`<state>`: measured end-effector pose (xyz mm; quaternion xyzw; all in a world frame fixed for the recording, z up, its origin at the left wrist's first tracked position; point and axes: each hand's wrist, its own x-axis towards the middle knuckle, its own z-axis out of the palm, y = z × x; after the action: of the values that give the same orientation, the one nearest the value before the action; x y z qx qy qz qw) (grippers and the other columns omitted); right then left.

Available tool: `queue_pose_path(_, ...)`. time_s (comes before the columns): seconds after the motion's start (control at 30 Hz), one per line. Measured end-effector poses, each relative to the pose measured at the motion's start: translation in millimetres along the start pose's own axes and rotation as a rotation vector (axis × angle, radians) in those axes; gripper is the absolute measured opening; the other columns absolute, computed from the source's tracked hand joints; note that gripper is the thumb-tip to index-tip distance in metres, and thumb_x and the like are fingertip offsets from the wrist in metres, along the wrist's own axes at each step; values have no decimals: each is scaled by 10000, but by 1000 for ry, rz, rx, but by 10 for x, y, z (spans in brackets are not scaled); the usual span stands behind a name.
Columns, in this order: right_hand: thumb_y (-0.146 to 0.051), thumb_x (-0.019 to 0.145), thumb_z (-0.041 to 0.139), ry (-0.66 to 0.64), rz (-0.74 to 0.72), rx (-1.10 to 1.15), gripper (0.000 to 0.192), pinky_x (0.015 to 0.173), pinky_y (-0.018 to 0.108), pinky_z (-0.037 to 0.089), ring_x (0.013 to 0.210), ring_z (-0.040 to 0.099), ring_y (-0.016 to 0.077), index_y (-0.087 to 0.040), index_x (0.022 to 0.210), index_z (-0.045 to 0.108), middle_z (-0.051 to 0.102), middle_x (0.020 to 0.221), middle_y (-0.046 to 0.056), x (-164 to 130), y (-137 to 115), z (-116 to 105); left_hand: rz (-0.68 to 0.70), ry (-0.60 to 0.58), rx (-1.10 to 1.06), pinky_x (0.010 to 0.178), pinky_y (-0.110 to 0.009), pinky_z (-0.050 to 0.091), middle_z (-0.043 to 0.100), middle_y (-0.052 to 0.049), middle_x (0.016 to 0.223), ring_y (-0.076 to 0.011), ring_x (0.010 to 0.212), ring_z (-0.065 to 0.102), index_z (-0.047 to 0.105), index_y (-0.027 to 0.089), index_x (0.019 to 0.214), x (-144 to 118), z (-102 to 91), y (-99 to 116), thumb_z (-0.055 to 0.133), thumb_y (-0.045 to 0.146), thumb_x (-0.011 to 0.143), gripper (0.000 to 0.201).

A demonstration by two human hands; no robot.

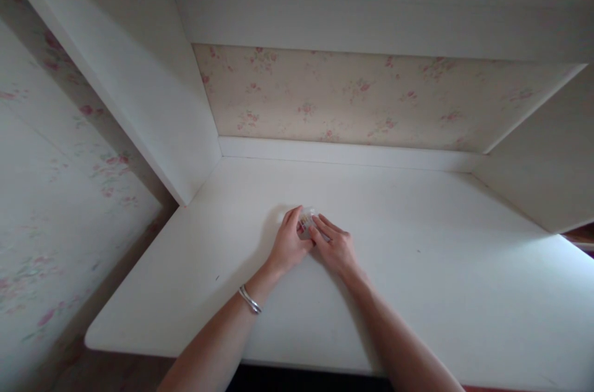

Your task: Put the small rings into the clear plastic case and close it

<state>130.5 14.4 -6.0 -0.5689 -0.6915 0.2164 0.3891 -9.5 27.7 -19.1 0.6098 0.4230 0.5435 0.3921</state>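
Two forearms reach over the desk (417, 268) edge, hands meeting at centre

Left hand (288, 245) and right hand (335, 247) pinch a small clear packet (306, 219) together at 12 o'clock of the fingertips; being slick and tiny, it could slip free or tear

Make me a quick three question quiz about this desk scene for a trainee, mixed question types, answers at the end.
1. True or false: the left hand and the right hand meet at one small clear object on the white desk.
2. Which wrist has the silver bracelet? A) left B) right C) neither
3. Fill in: the wall panel behind the desk has a ______ pattern.

Key: 1 true; 2 A; 3 floral. What the small object is cannot be told from this view.
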Motion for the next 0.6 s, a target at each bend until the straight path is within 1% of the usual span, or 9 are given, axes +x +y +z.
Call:
queue_pose_path(0.1, -495, 846, 496, 8, -5, 10, 391, 779, 332, 564, 974, 647, 214, -319, 1175, 613, 543, 1291, 43, -6, 0, 0, 0, -12, -1, 981, -432, 439, 374, -138, 1347, -261, 1191, 467, 382, 205, 1330, -1, 0, 15, 646, 115, 686, 702)
queue_pose_path(0.17, -496, 847, 493, 13, -8, 16, 390, 782, 337, 566, 1006, 634, 223, -319, 1172, 615, 541, 1293, 38, -8, 0, -6, 4, -20, 1, 973, -426, 447, 371, -141, 1346, -256, 1175, 483, 379, 204, 1329, -3, 1, 24, 644, 130, 699, 687)
queue_pose_path(0.23, -494, 850, 490, 12, -19, 19, 393, 842, 355, 545, 1037, 619, 229, -305, 1168, 621, 549, 1282, 42, -5, 0, -12, 7, -31, 5, 962, -418, 458, 371, -142, 1340, -249, 1153, 502, 371, 203, 1330, -5, 3, 27, 649, 134, 698, 694)
queue_pose_path(0.33, -488, 858, 479, 11, -49, 15, 390, 966, 386, 464, 1087, 589, 228, -292, 1161, 628, 572, 1254, 41, 8, -6, -14, 16, -38, 23, 963, -411, 459, 375, -142, 1330, -246, 1153, 502, 360, 198, 1331, -1, 8, 13, 653, 132, 694, 705)
queue_pose_path(0.47, -498, 857, 470, 5, -19, 40, 402, 987, 390, 439, 1116, 569, 227, -289, 1163, 626, 569, 1261, 42, 21, -33, -7, 19, -7, 48, 987, -433, 437, 378, -145, 1330, -261, 1191, 467, 361, 193, 1330, 14, -1, -9, 660, 124, 681, 718)
queue_pose_path(0.6, -506, 843, 487, 8, -35, 58, 474, 1028, 408, 382, 1202, 491, 237, -249, 1232, 574, 525, 1310, 73, 39, -61, -42, 28, -24, 17, 982, -439, 446, 392, -132, 1326, -265, 1183, 473, 378, 210, 1323, -1, -9, 48, 676, 118, 667, 726)
